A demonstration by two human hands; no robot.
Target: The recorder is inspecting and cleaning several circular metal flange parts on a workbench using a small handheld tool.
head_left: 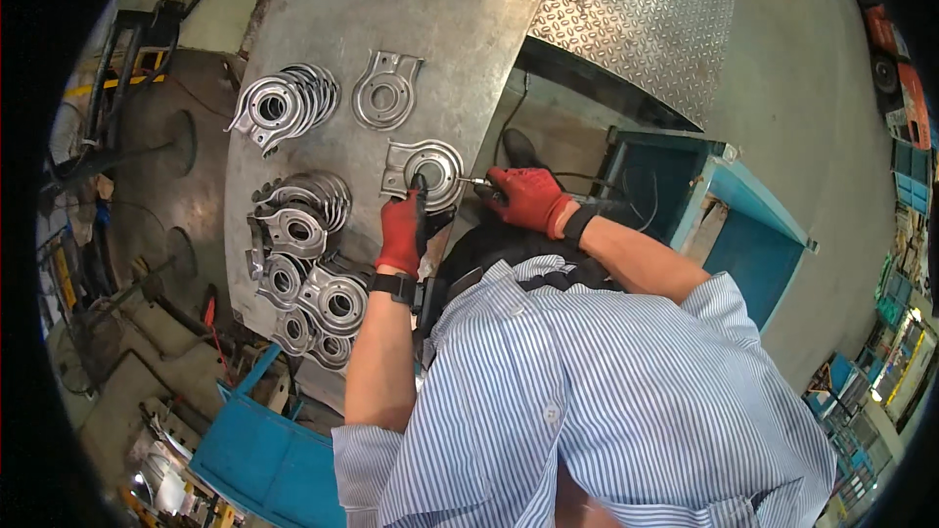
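A stamped metal bracket [395, 180] with a round ringed opening lies on the steel table by its right edge. My left hand [402, 231], in a red and black glove, holds it down, with a dark fingertip at the opening. In my right hand [527, 198], gloved alike, is a slim tool [476, 181] with a bright metal shank. Its tip meets the bracket's right rim; the tool's body is mostly hidden by the fingers. Just beyond lies another bracket [386, 90] by itself, flat on the table.
Overlapping brackets form a far-left stack [279, 108], a middle-left stack [298, 225] and a nearer pile [333, 303]. The steel table [430, 10] adjoins a diamond-plate surface [626, 20]. Blue metal frames stand right [748, 200] and lower left [269, 460]. A dark hose [509, 117] hangs by the table.
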